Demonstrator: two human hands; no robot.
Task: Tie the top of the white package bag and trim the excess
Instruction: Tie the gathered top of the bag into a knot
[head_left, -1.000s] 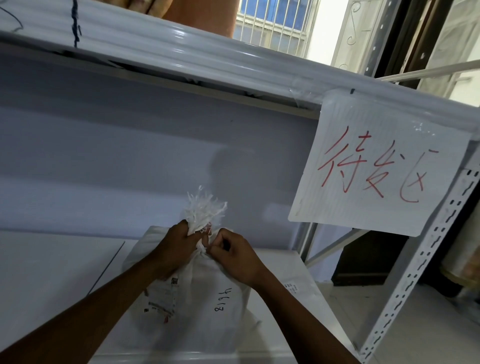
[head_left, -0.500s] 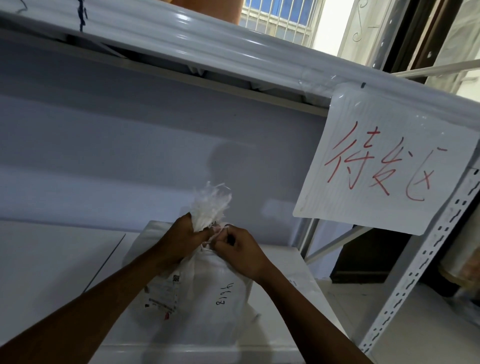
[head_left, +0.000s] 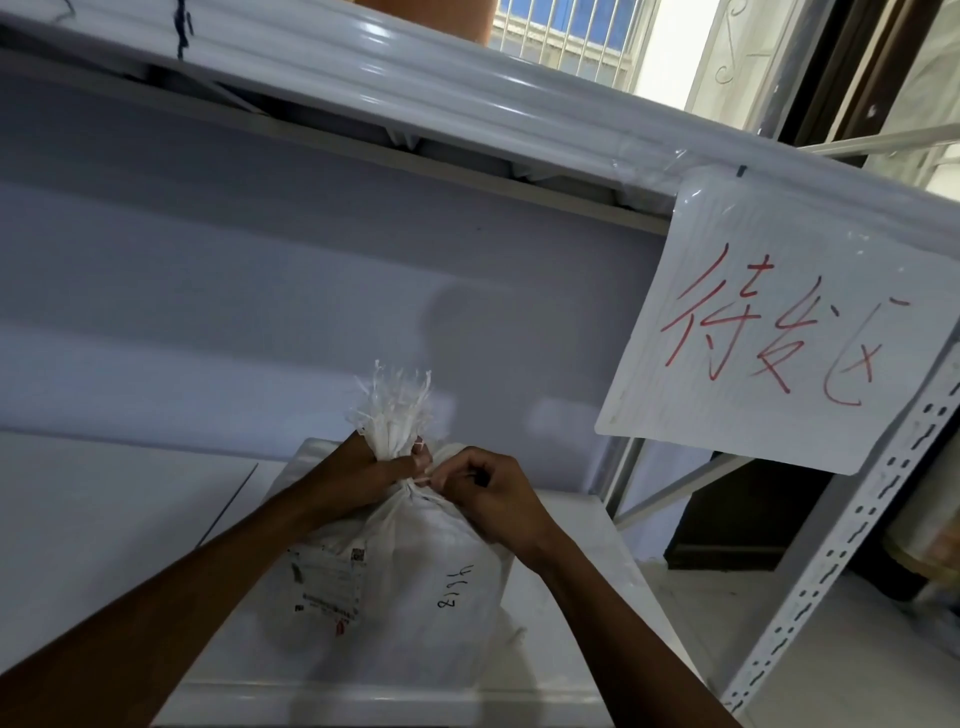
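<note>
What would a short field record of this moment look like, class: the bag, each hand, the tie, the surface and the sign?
bag: white bag, upright, neck gathered, frayed top sticking up
left hand: left hand gripping the gathered neck
right hand: right hand pinching a thin white tie at the neck
label: printed label on the front of the bag
surface: white shelf
sign: paper sign, red writing, hung from the upper shelf
cutting tool: none in view

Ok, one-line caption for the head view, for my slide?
Both hands cinch the gathered neck of the white package bag on a metal shelf, frayed top untrimmed.
</note>
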